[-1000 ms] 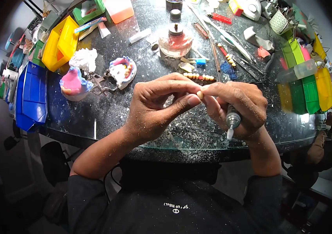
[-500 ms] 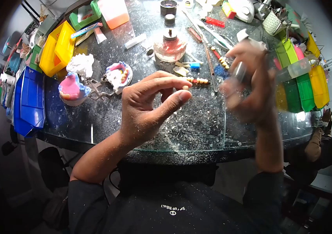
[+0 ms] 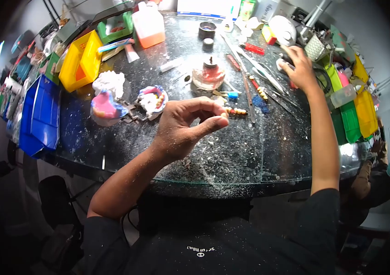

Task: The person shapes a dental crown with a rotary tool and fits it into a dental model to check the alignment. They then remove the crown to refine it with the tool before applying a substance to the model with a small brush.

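Note:
My left hand (image 3: pixel 188 123) is raised over the near middle of the bench, thumb and forefinger pinched on a small cream-coloured artificial tooth (image 3: pixel 224 115), mostly covered by the fingertips. My right hand (image 3: pixel 299 68) reaches to the back right with its fingers apart, beside a small white object (image 3: pixel 280 65) partly hidden by the thumb. Beyond the left fingertips lies a strip of artificial teeth (image 3: pixel 236 111) on red wax. Left of that hand stand a dental model (image 3: pixel 152 100) with teeth and another with a pink base (image 3: pixel 105 106), joined by a metal articulator (image 3: pixel 133 113).
A glass spirit burner (image 3: pixel 208 75) stands behind the left hand. Tweezers (image 3: pixel 268 75) and other slim tools lie centre right. Yellow (image 3: pixel 78 59) and blue (image 3: pixel 39 114) bins line the left, green bins (image 3: pixel 350 121) the right. Pale dust (image 3: pixel 213 176) covers the front. A person (image 3: pixel 373 178) sits far right.
My right hand has moved away to the back right; the blurred metallic thing it held no longer shows in it. My left hand keeps its pinch. The view has tilted up and shifted slightly.

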Tool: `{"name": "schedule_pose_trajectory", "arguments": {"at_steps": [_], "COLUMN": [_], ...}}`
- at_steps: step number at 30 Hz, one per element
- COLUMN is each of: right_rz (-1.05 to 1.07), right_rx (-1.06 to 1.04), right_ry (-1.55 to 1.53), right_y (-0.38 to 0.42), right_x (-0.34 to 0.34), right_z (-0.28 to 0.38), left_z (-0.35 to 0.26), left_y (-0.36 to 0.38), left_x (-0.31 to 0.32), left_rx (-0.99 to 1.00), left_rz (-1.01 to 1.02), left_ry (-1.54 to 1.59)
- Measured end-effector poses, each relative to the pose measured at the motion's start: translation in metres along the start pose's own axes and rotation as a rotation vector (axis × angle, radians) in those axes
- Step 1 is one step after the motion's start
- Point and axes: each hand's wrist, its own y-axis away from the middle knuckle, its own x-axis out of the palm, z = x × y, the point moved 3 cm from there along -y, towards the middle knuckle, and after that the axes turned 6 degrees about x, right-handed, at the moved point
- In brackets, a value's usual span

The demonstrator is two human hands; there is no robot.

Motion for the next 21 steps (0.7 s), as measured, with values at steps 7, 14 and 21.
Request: {"name": "schedule_pose_trajectory", "arguments": {"at_steps": [7,14,21], "right_rz": [0.308,0.419,0.563], "right_rx": [-0.119,-0.262,-0.025], "right_ry": [-1.138,-1.321,-1.56], "right_y": [0.051,0.073,0.079], "right_x": [-0.108,-0.111,-0.105], "right_z": [0.18,0.249,0.273], "left_z": [-0.015,-0.014,-0.044], "left_y": [0.013,0.063,0.097], "left_x": [0.002,-0.016,-0.041], "left_rx": [-0.066,-0.066,0.364], "left_rz": [0.095,-0.025,-0.301], "left_ry": [0.145,0.313,-0.315]}}
